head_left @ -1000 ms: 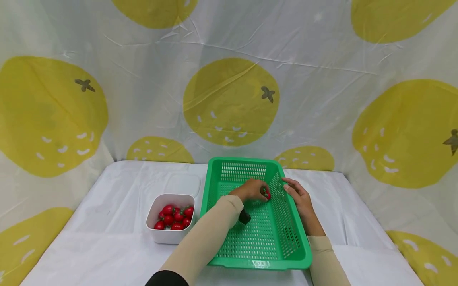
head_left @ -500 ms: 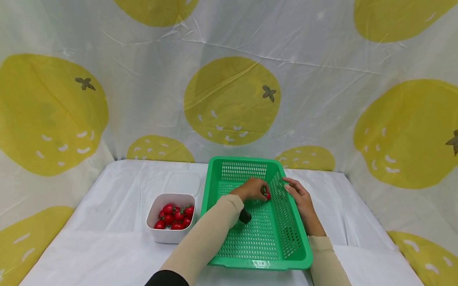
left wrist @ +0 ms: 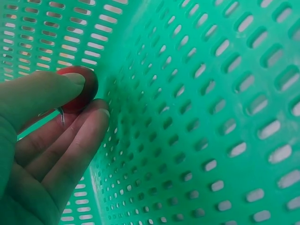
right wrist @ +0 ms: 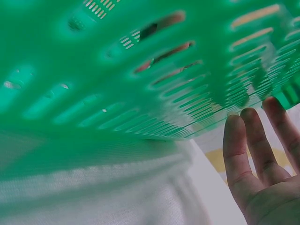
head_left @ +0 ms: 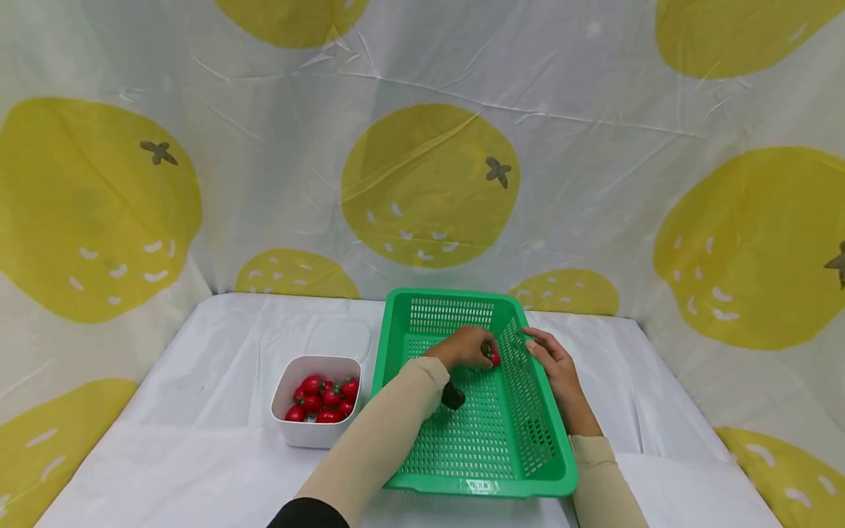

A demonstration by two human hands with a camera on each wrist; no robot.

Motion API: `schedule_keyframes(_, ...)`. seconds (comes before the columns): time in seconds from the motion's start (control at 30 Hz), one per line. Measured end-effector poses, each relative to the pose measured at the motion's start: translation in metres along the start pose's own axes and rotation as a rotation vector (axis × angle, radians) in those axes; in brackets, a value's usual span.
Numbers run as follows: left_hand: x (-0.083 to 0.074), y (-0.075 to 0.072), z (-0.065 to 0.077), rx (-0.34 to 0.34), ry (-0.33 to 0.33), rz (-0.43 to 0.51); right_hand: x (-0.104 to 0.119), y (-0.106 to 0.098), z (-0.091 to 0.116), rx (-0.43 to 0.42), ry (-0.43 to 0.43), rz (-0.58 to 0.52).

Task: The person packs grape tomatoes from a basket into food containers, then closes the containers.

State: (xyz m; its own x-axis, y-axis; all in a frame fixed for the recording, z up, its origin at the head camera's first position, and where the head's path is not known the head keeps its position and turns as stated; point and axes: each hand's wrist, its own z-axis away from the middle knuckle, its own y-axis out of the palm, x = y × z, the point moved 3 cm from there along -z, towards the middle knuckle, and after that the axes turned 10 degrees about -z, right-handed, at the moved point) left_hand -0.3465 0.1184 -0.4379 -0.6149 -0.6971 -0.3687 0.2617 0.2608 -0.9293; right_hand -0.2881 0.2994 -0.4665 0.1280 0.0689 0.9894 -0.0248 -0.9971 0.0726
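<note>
Inside the green plastic basket [head_left: 475,488], my left hand [head_left: 467,347] pinches a cherry tomato [head_left: 495,359] near the right-hand side wall. The left wrist view shows the glossy red cherry tomato [left wrist: 83,93] between the thumb and fingers, close to the perforated wall [left wrist: 206,117]. My right hand [head_left: 554,367] is at the basket's right rim, outside it. In the right wrist view its fingers [right wrist: 235,145] are fairly straight, with fingertips right at the green basket wall [right wrist: 117,93].
A white square container [head_left: 313,437] with several cherry tomatoes [head_left: 312,403] stands left of the basket. Behind it lies a translucent lid [head_left: 339,339]. A white cloth [head_left: 198,440] covers the table, and a curtain printed with yellow fruit [head_left: 429,183] closes off the back and sides.
Almost nothing differs. My left hand keeps its pinch on the cherry tomato and my right hand stays at the rim; the head view has shifted only very slightly.
</note>
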Motion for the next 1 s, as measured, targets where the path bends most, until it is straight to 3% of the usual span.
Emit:
schedule_keyframes(0.63,0.000,-0.009,0.002,0.003,0.007,0.122,0.005,0.003,0.002,-0.016,-0.004,0.004)
schedule_keyframes(0.83,-0.002,-0.019,0.006,-0.005,0.028,0.230,0.021,0.011,0.010,-0.011,-0.010,-0.008)
schedule_keyframes(1.0,-0.005,-0.030,0.009,-0.011,0.070,0.326,0.017,0.008,0.006,-0.011,-0.011,-0.006)
